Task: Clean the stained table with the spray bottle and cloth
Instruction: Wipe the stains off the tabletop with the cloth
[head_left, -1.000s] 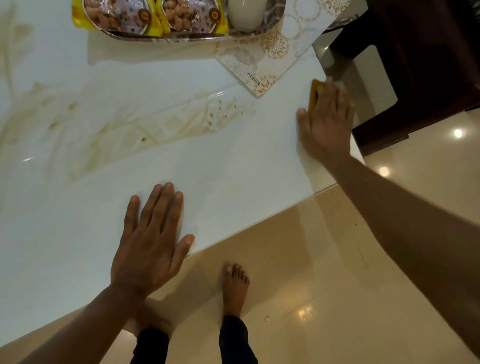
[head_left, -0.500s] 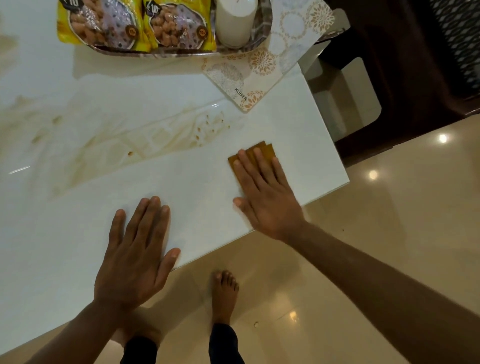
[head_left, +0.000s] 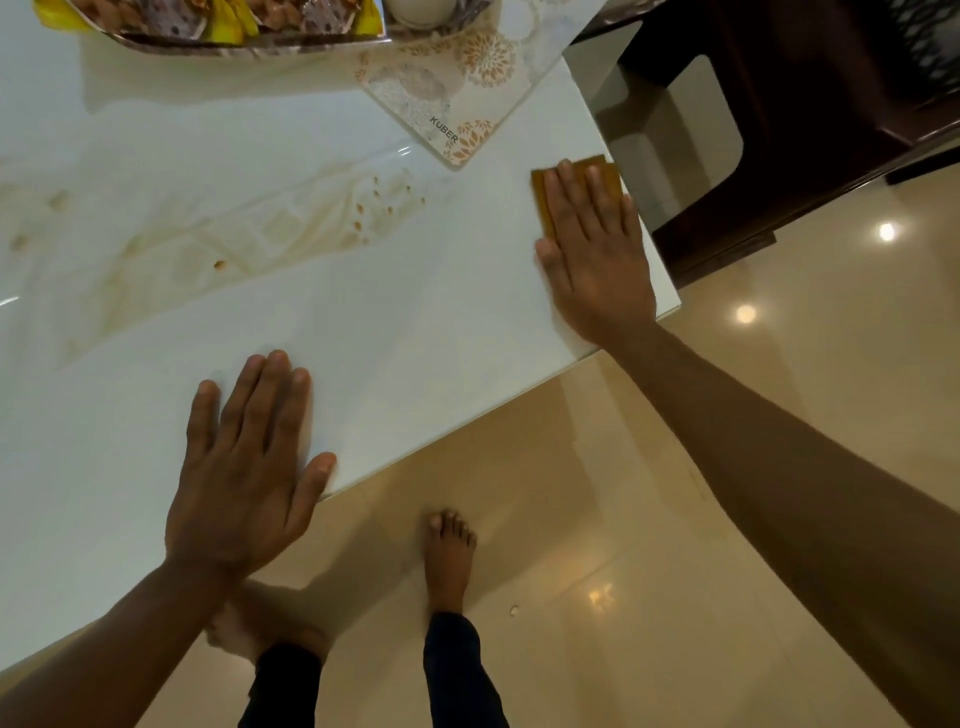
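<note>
The right hand (head_left: 592, 249) pressed flat, fingers straight, on a folded mustard-yellow cloth (head_left: 545, 195) at the glossy white table's (head_left: 415, 322) right edge; the left hand (head_left: 244, 467) lay spread flat near its front edge.

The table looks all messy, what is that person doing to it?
A person is wiping the white table. The right hand presses a folded yellow-brown cloth flat near the table's right edge. The left hand rests flat on the near side. Brown stains are smeared across the middle, away from the cloth. No spray bottle is in view.
</note>
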